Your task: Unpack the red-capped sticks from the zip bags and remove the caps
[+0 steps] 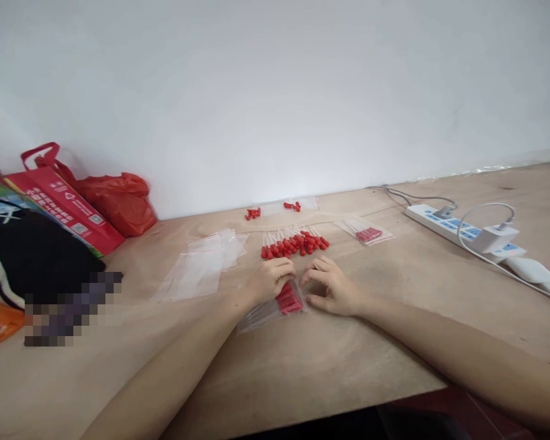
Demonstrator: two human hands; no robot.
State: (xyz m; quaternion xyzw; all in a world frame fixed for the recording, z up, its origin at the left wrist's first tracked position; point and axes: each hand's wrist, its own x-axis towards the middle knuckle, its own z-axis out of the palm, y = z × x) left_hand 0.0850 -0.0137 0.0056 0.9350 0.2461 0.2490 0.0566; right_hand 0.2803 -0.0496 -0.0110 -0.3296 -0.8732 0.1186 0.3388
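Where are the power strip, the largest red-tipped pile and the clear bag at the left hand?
Power strip [450, 227], head view: socketed top.
Largest red-tipped pile [295, 243], head view: middle tips.
Clear bag [289, 299], head view: plastic over the red ends.

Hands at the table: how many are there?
2: the left hand over the clear bag of red-tipped sticks, the right hand at that bag's right edge.
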